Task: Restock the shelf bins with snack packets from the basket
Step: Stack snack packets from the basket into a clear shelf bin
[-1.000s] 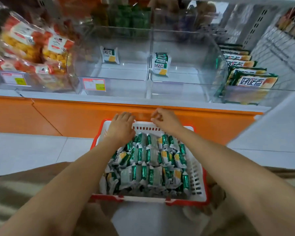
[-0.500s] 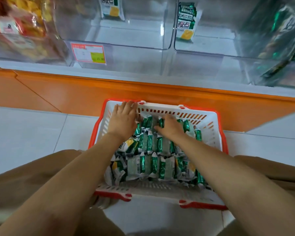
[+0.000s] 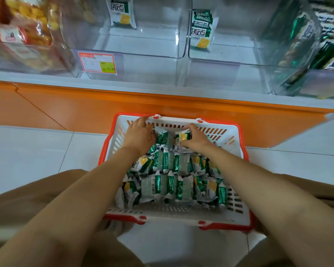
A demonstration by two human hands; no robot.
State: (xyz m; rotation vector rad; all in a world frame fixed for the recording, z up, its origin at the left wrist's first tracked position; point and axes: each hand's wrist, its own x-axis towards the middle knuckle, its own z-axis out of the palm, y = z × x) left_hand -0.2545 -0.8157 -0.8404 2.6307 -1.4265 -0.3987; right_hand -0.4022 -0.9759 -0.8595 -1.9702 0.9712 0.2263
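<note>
One packet gripped in your right hand; left hand rests flat, empty. Clear bin lies at 12 o'clock, right hand nearer.

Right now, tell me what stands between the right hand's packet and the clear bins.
Only the low front wall of the clear bin; the space above it looks open. The right hand holds the packet at the far end of the basket.
</note>
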